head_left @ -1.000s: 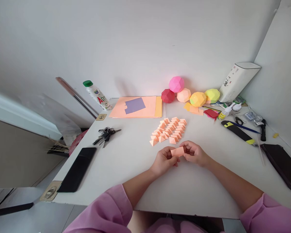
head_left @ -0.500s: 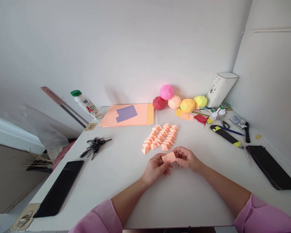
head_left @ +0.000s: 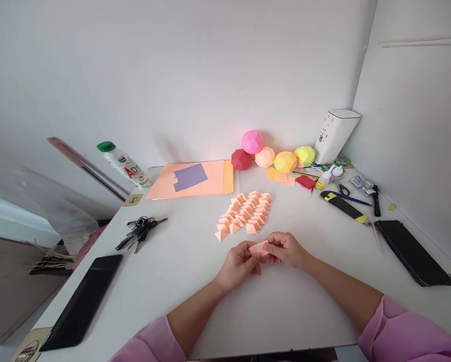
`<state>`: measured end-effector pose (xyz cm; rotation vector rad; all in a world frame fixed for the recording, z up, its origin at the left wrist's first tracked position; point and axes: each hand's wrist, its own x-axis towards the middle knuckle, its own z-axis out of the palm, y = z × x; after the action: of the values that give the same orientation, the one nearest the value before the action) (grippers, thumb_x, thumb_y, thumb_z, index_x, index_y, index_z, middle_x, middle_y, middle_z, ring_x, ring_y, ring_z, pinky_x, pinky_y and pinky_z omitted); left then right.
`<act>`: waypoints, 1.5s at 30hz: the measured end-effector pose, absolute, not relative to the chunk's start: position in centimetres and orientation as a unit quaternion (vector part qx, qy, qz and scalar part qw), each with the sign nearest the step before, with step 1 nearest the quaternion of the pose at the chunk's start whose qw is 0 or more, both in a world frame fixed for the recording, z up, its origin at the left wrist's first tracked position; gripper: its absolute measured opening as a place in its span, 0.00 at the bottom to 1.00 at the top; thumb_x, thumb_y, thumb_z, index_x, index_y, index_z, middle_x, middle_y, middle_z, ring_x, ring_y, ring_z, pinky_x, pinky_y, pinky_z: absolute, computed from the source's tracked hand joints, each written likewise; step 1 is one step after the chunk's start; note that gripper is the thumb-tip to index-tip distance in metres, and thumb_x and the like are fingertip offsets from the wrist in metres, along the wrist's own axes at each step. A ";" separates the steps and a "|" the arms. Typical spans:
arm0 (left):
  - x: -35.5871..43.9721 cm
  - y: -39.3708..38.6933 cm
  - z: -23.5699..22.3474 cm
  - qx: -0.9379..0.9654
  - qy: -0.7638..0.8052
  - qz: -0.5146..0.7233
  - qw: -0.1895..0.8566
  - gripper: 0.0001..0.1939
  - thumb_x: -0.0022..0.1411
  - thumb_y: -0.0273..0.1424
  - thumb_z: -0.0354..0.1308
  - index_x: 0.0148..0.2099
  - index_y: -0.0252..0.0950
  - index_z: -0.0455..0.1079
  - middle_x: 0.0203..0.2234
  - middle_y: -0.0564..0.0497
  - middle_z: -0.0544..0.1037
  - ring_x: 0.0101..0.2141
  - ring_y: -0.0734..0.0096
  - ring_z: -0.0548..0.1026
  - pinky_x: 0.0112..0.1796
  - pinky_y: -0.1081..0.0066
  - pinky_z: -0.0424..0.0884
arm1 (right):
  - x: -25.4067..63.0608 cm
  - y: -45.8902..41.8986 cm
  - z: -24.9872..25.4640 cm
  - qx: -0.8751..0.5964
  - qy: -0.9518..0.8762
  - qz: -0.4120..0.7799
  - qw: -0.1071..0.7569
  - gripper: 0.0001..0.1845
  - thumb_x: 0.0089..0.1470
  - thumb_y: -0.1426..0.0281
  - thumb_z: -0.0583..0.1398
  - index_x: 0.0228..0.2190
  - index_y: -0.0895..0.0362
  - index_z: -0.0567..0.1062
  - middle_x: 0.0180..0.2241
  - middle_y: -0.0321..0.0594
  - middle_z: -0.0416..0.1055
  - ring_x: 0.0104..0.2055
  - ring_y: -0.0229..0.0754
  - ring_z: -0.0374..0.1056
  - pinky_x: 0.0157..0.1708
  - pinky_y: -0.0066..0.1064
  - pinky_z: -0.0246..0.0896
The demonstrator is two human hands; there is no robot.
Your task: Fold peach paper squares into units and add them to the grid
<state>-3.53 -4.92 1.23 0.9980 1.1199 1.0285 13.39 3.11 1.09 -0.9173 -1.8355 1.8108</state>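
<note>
A small peach paper piece (head_left: 258,248) is held between both hands above the white table. My left hand (head_left: 239,264) pinches its left end, thumb on top. My right hand (head_left: 287,250) grips the right end, with the thumb lying over the paper. The fingers behind the piece are partly hidden. Just beyond the hands, several folded peach paper pieces (head_left: 243,213) stand in slanting rows.
Faceted paper balls (head_left: 265,157) line the wall. Peach sheets (head_left: 159,185) carry a purple paper (head_left: 191,177). Keys (head_left: 141,231) and a black slab (head_left: 84,301) lie left. A cutter (head_left: 344,206), glue bottle (head_left: 323,179) and black phone-like case (head_left: 414,251) lie right.
My right hand has moved in to the left, and its thumb now presses on the paper piece, covering more of it. The whole view has shifted slightly.
</note>
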 end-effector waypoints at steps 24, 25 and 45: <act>-3.5 -5.2 1.3 0.469 0.517 0.406 0.590 0.13 0.57 0.40 0.56 0.35 0.34 0.67 0.24 0.51 0.74 0.18 0.78 0.68 0.22 0.75 0.63 | 13.6 2.9 0.8 -0.343 -0.656 0.642 0.202 0.15 0.51 0.60 0.59 0.22 0.57 0.66 0.19 0.36 0.71 0.21 0.37 0.66 0.22 0.28 0.61; -3.5 -5.2 1.3 0.473 0.520 0.401 0.587 0.13 0.57 0.40 0.56 0.35 0.34 0.67 0.23 0.52 0.74 0.17 0.79 0.67 0.20 0.75 0.61 | 13.6 2.9 0.9 -0.343 -0.655 0.643 0.201 0.15 0.51 0.60 0.59 0.22 0.57 0.66 0.19 0.36 0.71 0.21 0.37 0.66 0.22 0.28 0.61; -3.3 -5.1 1.0 0.459 0.482 0.439 0.603 0.15 0.57 0.42 0.56 0.34 0.34 0.63 0.24 0.52 0.74 0.18 0.79 0.68 0.22 0.75 0.60 | 13.4 2.6 0.7 -0.248 -0.692 0.649 0.195 0.05 0.49 0.72 0.57 0.24 0.60 0.70 0.25 0.36 0.71 0.27 0.38 0.67 0.26 0.27 0.60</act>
<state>-3.29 -5.08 0.96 1.0620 1.1161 1.0167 13.39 2.58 0.67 -0.6940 -1.9387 1.8201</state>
